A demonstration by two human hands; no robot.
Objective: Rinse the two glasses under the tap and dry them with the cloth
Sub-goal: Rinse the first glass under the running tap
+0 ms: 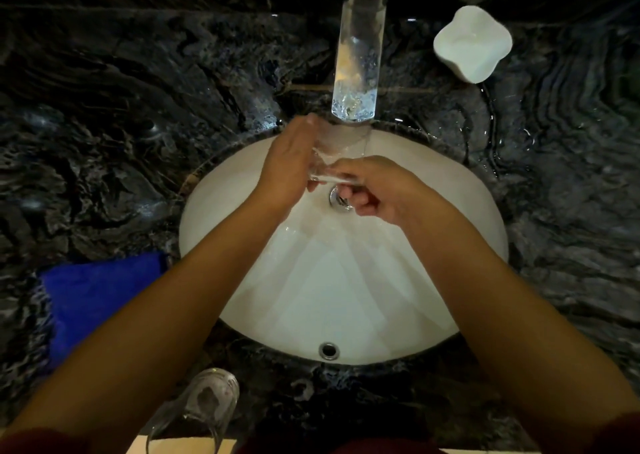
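Observation:
A clear glass is held over the white sink, just below the chrome tap spout. My left hand wraps its left side. My right hand grips its lower end from the right. Water runs from the spout onto the glass and down the basin. A second clear glass stands on the dark marble counter near the front edge, left of centre. A blue cloth lies on the counter left of the sink, partly behind my left forearm.
A white soap dish sits on the counter right of the tap. The drain shows under my right hand's fingers, and the overflow hole is at the basin's near wall. Water drops lie on the dark marble counter.

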